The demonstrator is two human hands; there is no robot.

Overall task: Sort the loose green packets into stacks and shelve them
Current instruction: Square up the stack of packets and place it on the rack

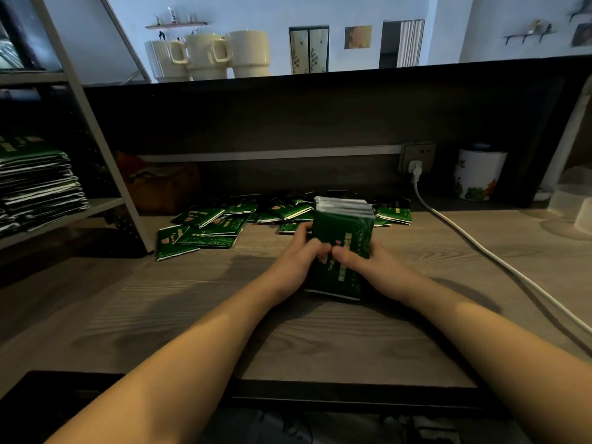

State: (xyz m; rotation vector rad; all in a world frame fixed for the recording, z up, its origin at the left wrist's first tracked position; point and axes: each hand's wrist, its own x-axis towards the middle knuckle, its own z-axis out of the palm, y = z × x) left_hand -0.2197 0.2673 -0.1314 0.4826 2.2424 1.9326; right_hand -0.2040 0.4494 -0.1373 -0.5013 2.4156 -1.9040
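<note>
A stack of green packets [344, 232] stands on its edge on the wooden desk [192, 315], white top edges showing. My left hand [296, 261] grips its left side and my right hand [365, 264] grips its right side, thumbs meeting on the front face. Behind the stack, several loose green packets [205, 230] lie scattered across the desk's back. On the rack shelf [64, 216] at the left sits a tall pile of shelved packets [35, 187].
A white power cable [474, 248] runs from a wall socket [416, 158] across the desk's right side. A white printed canister [479, 174] stands at the back right. A brown bag [163, 187] sits at the back left. Cream mugs [208, 56] stand on the upper ledge.
</note>
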